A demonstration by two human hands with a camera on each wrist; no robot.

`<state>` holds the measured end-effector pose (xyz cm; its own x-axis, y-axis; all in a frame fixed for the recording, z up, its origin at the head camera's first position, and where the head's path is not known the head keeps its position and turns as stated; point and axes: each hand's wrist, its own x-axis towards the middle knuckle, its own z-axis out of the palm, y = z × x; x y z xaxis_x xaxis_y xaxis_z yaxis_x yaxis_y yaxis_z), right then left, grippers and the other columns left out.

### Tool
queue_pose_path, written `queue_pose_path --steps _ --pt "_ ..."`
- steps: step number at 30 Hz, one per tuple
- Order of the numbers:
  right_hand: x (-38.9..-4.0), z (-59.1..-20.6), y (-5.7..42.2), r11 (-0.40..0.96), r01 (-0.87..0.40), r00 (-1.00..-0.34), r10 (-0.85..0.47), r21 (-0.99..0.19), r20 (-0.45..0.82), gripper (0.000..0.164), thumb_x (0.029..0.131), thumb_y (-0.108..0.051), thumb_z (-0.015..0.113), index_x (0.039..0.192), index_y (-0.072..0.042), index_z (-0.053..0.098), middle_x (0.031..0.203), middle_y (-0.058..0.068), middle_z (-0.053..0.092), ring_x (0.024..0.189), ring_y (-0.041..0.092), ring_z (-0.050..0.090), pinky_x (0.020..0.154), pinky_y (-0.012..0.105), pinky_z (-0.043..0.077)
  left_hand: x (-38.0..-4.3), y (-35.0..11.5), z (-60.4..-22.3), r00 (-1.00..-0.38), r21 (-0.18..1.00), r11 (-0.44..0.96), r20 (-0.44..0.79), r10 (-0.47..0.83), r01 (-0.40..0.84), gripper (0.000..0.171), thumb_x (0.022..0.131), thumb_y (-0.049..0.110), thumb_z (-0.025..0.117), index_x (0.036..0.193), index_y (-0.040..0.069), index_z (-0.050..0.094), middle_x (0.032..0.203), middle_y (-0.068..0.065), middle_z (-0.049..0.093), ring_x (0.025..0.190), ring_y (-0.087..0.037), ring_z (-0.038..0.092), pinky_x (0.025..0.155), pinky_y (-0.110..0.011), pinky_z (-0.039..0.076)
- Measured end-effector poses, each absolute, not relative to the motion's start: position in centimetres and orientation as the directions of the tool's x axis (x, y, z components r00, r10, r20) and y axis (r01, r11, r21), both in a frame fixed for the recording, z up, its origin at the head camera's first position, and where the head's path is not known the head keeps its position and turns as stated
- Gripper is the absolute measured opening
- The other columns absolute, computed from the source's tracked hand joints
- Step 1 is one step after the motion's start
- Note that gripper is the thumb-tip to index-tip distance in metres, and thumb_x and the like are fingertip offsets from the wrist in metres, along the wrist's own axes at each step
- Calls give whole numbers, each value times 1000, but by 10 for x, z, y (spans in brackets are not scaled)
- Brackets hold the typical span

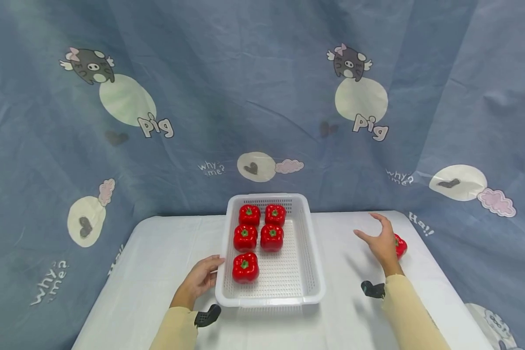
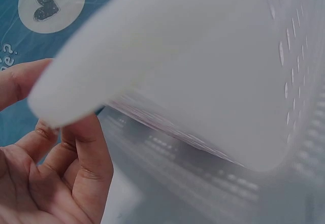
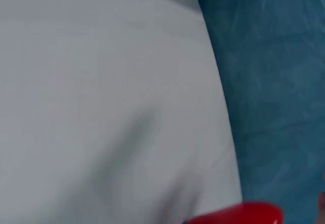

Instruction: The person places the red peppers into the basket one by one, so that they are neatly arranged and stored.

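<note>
Toward the left of a white plastic basket (image 1: 317, 272), several red bell peppers (image 1: 245, 268) with green stems sit in two columns. My left hand (image 1: 199, 279) holds the basket's left rim, and in the left wrist view its fingers (image 2: 94, 158) curl up against the rim's underside. On the right, my right hand (image 1: 382, 243) hovers over the table with thumb and fingers spread apart and nothing between them. Another red bell pepper (image 1: 401, 246) lies just right of that hand, partly hidden behind it; the right wrist view catches the red pepper (image 3: 244, 215) along its bottom edge.
A white table (image 1: 166, 253) carries the basket and the lone pepper. Behind it and along both sides hangs a blue cloth (image 1: 192, 87) printed with pigs and words. The basket's far end stands close to the back cloth.
</note>
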<state>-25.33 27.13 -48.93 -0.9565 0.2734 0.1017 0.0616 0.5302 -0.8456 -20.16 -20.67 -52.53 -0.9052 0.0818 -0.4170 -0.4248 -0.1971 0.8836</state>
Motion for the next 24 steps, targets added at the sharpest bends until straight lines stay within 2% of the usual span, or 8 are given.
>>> queue_pose_path --steps 4,11,17,21,24 --pt "-247 -493 285 510 114 -940 332 -853 73 83 81 -23 79 147 -5 31 152 21 27 141 38 21 114 58 21 -201 -206 -527 -903 882 -195 -423 80 -430 38 95 16 58 126 -4 50 102 -7 67 90 -23 70 81 -41 57" --pt "-242 -504 300 427 193 -891 453 -883 24 83 83 -29 76 150 -14 28 153 17 28 138 40 25 106 62 34 -202 -206 -526 -902 882 -191 -425 72 -430 36 95 16 57 125 -3 51 102 -7 67 89 -23 70 80 -41 57" --pt "-236 -518 312 339 208 -845 535 -918 6 81 83 -30 76 149 -16 30 152 15 29 140 36 22 106 61 33 -202 -207 -525 -901 876 -212 -427 81 -434 33 95 15 57 123 -2 52 102 -6 68 91 -23 69 82 -42 57" --pt "-234 -529 322 304 209 -835 551 -929 -7 83 84 -27 75 150 -15 26 155 15 24 143 36 17 107 60 32 -202 -207 -526 -900 873 -223 -428 79 -434 34 95 15 59 123 -2 52 102 -6 68 92 -24 69 82 -42 56" --pt "-234 -537 327 312 234 -837 546 -921 -28 86 84 -31 74 152 -17 23 155 15 22 144 36 14 106 61 34 -202 -206 -525 -900 872 -227 -428 78 -434 36 94 16 59 124 -3 51 102 -6 68 91 -25 70 82 -42 56"
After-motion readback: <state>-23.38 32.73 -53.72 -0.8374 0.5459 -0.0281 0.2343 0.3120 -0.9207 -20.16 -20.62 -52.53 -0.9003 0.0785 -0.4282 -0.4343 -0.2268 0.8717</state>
